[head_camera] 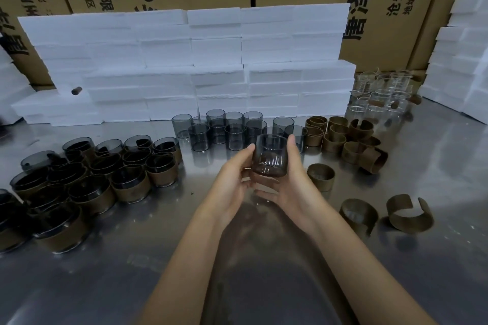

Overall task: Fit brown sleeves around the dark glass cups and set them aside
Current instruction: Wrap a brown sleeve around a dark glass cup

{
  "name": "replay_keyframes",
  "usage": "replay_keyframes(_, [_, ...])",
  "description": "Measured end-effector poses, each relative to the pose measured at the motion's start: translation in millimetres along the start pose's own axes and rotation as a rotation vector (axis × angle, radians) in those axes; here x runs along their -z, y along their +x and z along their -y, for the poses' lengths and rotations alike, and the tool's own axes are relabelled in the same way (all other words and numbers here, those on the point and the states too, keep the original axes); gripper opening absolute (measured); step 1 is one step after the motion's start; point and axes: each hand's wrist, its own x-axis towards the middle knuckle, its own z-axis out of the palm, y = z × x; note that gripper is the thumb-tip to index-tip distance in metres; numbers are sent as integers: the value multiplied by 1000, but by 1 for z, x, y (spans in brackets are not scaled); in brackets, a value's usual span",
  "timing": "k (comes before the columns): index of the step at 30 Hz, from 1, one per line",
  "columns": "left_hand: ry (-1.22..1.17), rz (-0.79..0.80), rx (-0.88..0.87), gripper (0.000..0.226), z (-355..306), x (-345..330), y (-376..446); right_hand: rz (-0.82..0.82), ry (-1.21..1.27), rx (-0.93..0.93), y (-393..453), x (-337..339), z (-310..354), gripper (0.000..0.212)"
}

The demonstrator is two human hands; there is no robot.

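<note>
Left hand (232, 177) and right hand (293, 182) grip dark glass cup (270, 155) between them, centre, above steel table (264, 272); cup empty. Loose brown sleeves (359, 215) at 3 o'clock. Sleeved cups (97, 192) at 9 o'clock. Bare dark cups (227, 129) at 12 o'clock, empty. White foam blocks (184, 60) beyond.

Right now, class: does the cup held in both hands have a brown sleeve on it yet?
Cannot tell. The cup looks brownish near its base, but no sleeve edge shows.
</note>
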Motion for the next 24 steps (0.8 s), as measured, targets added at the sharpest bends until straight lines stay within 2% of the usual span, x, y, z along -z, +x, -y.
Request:
replay_keyframes(4, [138,-125,-21,35,3,-6,1,26,157,14,0,-1,-3,85])
replay_keyframes(8, [341,-250,-272,14,6,-8,3,-49,165,77,3,1,-4,76])
replay_keyframes(10, [385,-282,-347,14,7,-8,3,-141,150,113,5,0,-4,67])
replay_keyframes(15, [344,-280,-297,7,5,-10,2,-258,59,153,9,2,-5,52])
replay_keyframes(19, [355,-273,-230,20,6,-11,0,-288,12,152,9,3,-5,52])
replay_keyframes(24, [402,-219,-235,33,6,-11,-1,-272,-37,164,5,3,-5,55])
